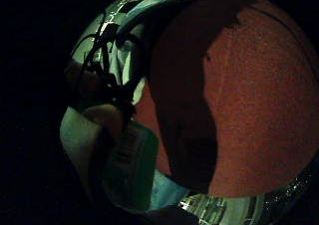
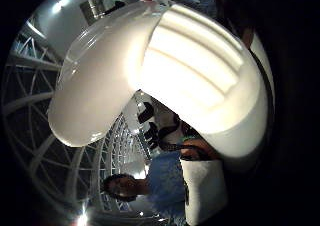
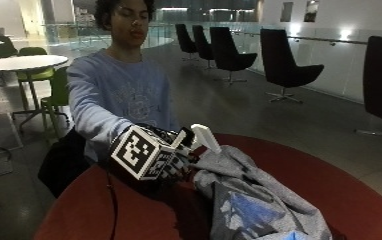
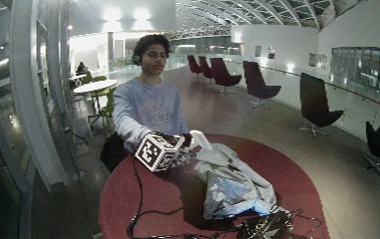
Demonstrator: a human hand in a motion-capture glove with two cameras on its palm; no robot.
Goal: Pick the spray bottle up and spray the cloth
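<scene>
Grey cloth (image 3: 257, 200) lies bunched on the red surface (image 3: 351, 200) in the outside view. Just beside it, the gloved right hand (image 3: 171, 162) is curled round the spray bottle (image 3: 203, 136), whose white head sticks up and points toward the cloth.

Wide outside view: same layout, bottle (image 4: 196, 138) raised above the surface (image 4: 150, 199).

Thumb side palm view: the white spray head (image 2: 150, 71) fills the picture.

Little finger side palm view: the bottle's label (image 1: 130, 160) shows, writing unreadable, over the surface (image 1: 259, 100).
</scene>
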